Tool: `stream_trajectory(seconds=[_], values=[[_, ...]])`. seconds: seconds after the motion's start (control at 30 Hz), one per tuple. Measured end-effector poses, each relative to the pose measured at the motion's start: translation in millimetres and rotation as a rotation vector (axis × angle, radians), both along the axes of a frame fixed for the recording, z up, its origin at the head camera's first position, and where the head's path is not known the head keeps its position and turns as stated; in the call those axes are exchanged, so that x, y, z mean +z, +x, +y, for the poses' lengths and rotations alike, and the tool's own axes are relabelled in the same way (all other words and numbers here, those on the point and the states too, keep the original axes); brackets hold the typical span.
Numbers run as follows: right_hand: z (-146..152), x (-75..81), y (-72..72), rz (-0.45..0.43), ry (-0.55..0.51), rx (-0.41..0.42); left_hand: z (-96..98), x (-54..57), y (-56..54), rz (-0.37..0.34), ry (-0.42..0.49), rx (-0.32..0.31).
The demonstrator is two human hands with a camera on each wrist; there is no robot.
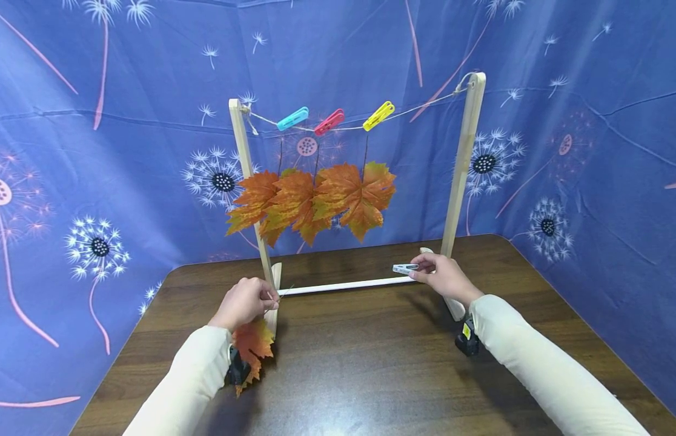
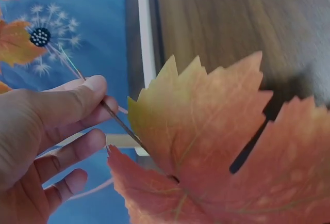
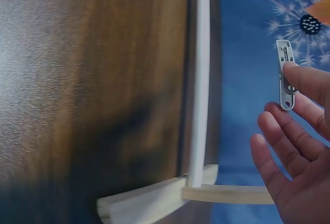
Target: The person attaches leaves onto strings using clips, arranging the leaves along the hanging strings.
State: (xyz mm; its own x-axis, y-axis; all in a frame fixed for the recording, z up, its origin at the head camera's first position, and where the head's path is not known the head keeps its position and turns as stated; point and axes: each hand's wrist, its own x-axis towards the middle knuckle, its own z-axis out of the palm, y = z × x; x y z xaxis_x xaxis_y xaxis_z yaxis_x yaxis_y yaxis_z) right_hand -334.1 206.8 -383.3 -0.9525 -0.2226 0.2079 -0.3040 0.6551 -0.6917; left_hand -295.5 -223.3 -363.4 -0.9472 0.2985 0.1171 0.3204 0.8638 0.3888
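Note:
My left hand (image 1: 246, 303) pinches the thin stem of an orange maple leaf (image 2: 206, 152) between thumb and index finger, and the leaf hangs below the hand near the frame's left foot. My right hand (image 1: 446, 275) holds a grey clothespin (image 3: 285, 74) between thumb and fingers, over the right end of the white crossbar. Above, a string (image 1: 420, 109) runs between two wooden posts. A blue clothespin (image 1: 292, 118), a red clothespin (image 1: 329, 122) and a yellow clothespin (image 1: 378, 115) sit on it, with orange leaves (image 1: 294, 203) hanging beneath by their stems.
The left post (image 1: 242, 145) and right post (image 1: 463, 163) stand on the brown table (image 1: 343, 363), joined low down by the white crossbar (image 1: 343, 286). Behind them hangs a blue cloth (image 1: 338, 54) printed with dandelions. Dark wrist devices (image 1: 467, 339) sit under both cuffs.

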Motion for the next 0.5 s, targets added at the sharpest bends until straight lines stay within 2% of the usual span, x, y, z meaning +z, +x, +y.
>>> stream_trajectory(seconds=[0.27, 0.5], values=[[0.5, 24.1, 4.2, 0.037, -0.016, -0.003, 15.5, 13.5, -4.1, -0.03, 0.041, -0.001], [1.7, 42.1, 5.3, 0.046, -0.012, -0.015, 30.7, 23.4, -3.4, -0.029, 0.14, -0.045]])
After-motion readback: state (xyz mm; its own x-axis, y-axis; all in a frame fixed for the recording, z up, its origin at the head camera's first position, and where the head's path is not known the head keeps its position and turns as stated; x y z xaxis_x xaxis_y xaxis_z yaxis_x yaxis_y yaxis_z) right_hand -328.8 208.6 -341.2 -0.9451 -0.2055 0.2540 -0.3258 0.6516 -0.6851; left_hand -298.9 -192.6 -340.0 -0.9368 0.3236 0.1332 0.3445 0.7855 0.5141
